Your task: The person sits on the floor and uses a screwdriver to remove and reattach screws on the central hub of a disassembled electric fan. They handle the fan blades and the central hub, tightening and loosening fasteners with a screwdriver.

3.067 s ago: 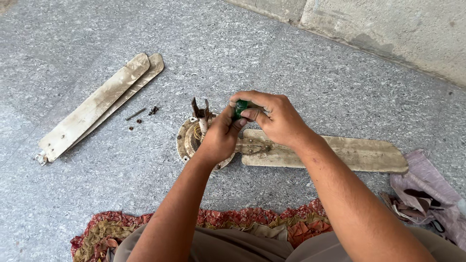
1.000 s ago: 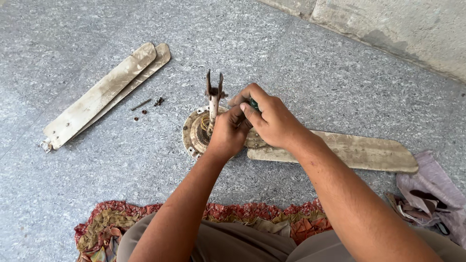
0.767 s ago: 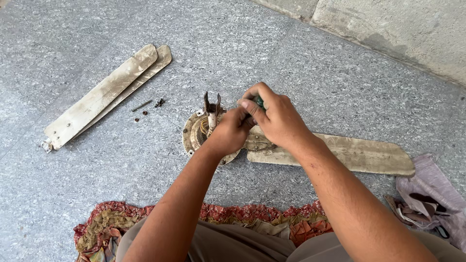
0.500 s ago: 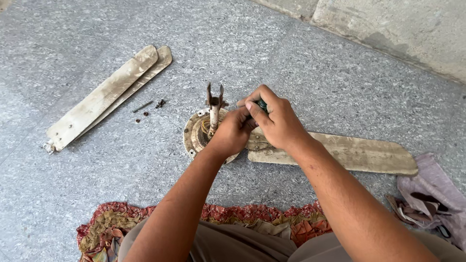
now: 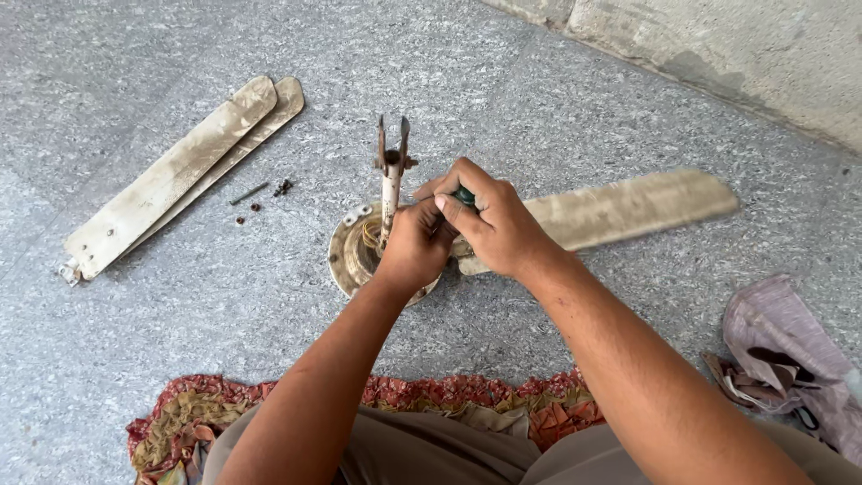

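Both hands meet over the fan motor (image 5: 352,256) on the floor: the left hand (image 5: 411,249) clasps its hub, and the right hand (image 5: 492,224) is closed around a green-handled screwdriver (image 5: 464,194). A slip could jab the left fingers or scatter screws (image 5: 283,188) beside the loose blades (image 5: 171,175).

A grey speckled stone floor (image 5: 557,81) is carrying everything. Two loose fan blades (image 5: 175,175) are lying stacked at the left, small screws (image 5: 269,190) beside them. The fan motor (image 5: 355,251) with one attached blade (image 5: 628,207) is sitting in the middle. A patterned rug (image 5: 180,422) and a pink cloth (image 5: 790,350) are lying near the bottom edge.
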